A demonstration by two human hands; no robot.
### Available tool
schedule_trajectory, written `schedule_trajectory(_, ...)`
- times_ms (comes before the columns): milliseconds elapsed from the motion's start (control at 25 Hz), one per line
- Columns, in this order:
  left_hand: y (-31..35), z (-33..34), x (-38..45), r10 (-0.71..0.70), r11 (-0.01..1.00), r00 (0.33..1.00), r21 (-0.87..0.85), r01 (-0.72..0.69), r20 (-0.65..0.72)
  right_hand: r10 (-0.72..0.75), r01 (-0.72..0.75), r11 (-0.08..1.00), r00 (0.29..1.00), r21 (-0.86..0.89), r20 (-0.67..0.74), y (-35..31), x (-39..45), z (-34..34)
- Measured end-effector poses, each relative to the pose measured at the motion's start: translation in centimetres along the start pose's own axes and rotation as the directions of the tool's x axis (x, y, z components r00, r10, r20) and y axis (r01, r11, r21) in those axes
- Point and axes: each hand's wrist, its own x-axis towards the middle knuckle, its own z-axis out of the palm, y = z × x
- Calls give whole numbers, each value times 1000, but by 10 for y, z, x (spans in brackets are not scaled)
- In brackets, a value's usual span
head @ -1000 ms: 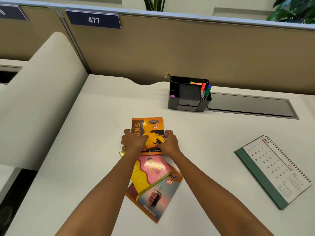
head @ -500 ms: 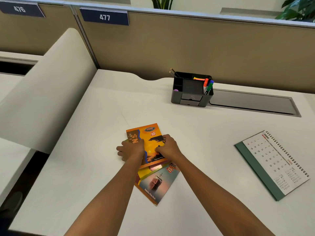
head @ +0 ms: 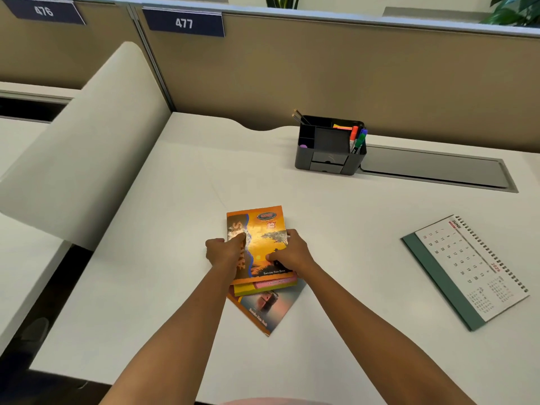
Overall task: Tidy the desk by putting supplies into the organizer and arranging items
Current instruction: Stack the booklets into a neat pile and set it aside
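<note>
Both hands, left hand and right hand, grasping the orange sunset-cover exercise book, have slid it over the pink-and-yellow book; the stack is nearly squared.

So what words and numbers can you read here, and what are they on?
"476": left blue sign on the partition.
"477": next blue sign.
"JUNE": desk calendar; its dates and red year are too small to read surely.
"Exercise Note Book": orange notebook, held by both hands; its logos are blurred.
Bottom notebook: text blurred.
</note>
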Motion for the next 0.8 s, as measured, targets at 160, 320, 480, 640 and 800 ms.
schedule_trajectory(160,3,4,-13,54,998,994,23,-57,93,108,-101,989,993,108,-57,8,-19,5)
schedule_trajectory(320,3,12,-31,121,968,974,193,-158,192,259,-228,953,955,201,-142,26,-42,20)
schedule_trajectory(480,-1,22,-42,167,842,959,472,-260,229,367,-377,926,893,13,-259,34,-55,28)
schedule_trajectory(640,-2,28,-53,179,763,946,569,-308,272,422,-401,906,877,135,-231,42,-60,33)
schedule_trajectory(800,-5,29,-54,187,691,926,626,-361,328,463,-416,880,857,230,-224,45,-59,33)
